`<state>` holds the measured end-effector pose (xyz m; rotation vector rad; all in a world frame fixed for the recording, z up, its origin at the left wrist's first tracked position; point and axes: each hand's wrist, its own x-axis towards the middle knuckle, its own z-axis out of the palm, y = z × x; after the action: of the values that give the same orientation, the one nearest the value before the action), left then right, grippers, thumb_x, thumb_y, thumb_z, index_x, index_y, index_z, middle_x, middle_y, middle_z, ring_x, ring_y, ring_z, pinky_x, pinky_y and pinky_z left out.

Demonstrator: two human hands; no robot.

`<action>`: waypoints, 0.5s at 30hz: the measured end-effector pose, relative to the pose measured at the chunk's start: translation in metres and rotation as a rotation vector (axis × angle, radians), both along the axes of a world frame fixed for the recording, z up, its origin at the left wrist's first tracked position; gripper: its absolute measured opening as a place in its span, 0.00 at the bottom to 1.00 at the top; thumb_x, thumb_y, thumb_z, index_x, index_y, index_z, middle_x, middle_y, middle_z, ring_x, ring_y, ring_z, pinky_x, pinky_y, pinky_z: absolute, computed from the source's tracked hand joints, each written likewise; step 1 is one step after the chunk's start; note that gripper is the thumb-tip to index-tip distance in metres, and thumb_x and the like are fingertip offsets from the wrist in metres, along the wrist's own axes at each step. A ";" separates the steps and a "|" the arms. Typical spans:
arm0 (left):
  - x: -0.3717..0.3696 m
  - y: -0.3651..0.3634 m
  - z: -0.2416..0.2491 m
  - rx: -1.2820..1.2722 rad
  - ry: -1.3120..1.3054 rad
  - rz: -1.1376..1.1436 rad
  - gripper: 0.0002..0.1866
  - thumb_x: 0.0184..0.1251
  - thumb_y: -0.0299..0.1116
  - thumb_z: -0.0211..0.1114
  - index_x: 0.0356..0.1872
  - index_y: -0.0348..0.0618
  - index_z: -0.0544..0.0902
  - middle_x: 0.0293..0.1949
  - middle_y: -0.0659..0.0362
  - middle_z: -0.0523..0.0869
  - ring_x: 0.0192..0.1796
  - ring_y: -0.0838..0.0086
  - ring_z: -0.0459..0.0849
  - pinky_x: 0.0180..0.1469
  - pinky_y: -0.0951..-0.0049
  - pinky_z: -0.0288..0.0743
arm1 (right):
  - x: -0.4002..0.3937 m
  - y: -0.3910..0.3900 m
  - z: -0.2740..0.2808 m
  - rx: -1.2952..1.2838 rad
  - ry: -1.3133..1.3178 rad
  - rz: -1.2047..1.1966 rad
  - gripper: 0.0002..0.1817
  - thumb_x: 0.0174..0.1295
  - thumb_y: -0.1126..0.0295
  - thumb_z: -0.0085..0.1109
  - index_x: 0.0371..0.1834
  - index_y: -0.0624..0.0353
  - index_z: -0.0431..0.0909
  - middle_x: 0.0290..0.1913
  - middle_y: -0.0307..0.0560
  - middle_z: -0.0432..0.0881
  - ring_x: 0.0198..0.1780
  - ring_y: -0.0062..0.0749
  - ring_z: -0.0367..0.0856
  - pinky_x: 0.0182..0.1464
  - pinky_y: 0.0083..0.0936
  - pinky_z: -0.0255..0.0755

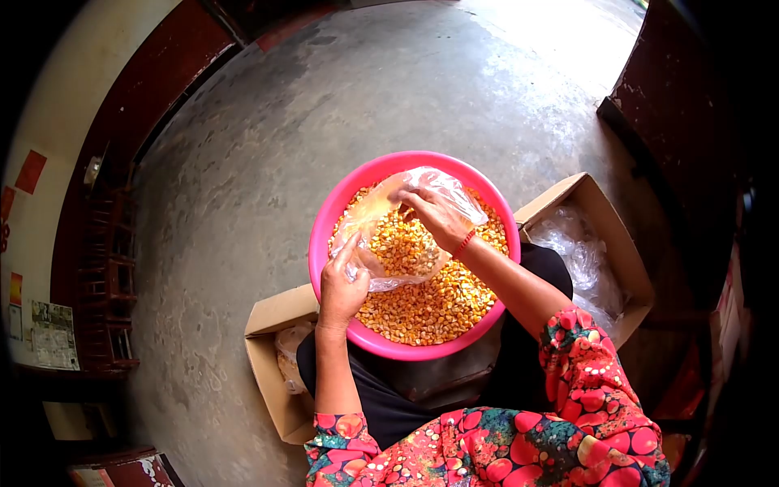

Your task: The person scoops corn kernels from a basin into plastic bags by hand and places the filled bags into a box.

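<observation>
A pink basin [319, 243] full of yellow corn kernels [438, 312] sits in front of me, between my legs. Over the kernels lies a clear plastic bag [365, 219], its mouth spread wide, with corn showing inside or through it. My left hand [345, 284] pinches the bag's near left edge between thumb and fingers. At the bag's far side is my right hand [434, 215], its fingers curled down by the plastic and slightly blurred. Whether those fingers hold plastic or kernels cannot be made out.
To the right stands an open cardboard box [637, 268] with clear plastic bags [580, 256] in it. Another cardboard box [272, 373] at my left holds a bag of something pale. Grey concrete floor [235, 187] stretches ahead; wooden racks [105, 284] line the left wall.
</observation>
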<state>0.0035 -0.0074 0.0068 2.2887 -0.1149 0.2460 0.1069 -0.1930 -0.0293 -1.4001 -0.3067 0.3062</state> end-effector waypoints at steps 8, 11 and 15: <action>0.000 0.003 -0.003 -0.063 0.044 0.022 0.30 0.44 0.17 0.51 0.56 0.35 0.74 0.53 0.46 0.79 0.57 0.64 0.77 0.59 0.72 0.67 | -0.057 0.012 0.016 -0.073 0.071 0.966 0.14 0.66 0.64 0.49 0.42 0.62 0.79 0.38 0.44 0.82 0.40 0.23 0.80 0.37 0.22 0.78; -0.001 0.001 -0.002 -0.081 0.079 0.031 0.30 0.44 0.17 0.50 0.56 0.34 0.75 0.53 0.46 0.79 0.57 0.64 0.77 0.59 0.72 0.68 | -0.082 0.027 -0.019 -0.258 -0.570 0.925 0.12 0.61 0.68 0.52 0.45 0.59 0.78 0.43 0.49 0.81 0.44 0.40 0.80 0.46 0.33 0.75; -0.002 -0.005 0.007 -0.103 0.129 0.058 0.30 0.44 0.17 0.50 0.56 0.34 0.75 0.52 0.45 0.80 0.56 0.64 0.78 0.58 0.72 0.68 | -0.097 0.032 -0.034 -0.500 -0.755 0.690 0.13 0.58 0.68 0.51 0.45 0.57 0.77 0.42 0.52 0.78 0.42 0.48 0.78 0.44 0.42 0.72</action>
<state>0.0019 -0.0121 0.0141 2.2000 0.0299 0.1308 0.0101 -0.1609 -0.0632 -1.8358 -1.4287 0.4226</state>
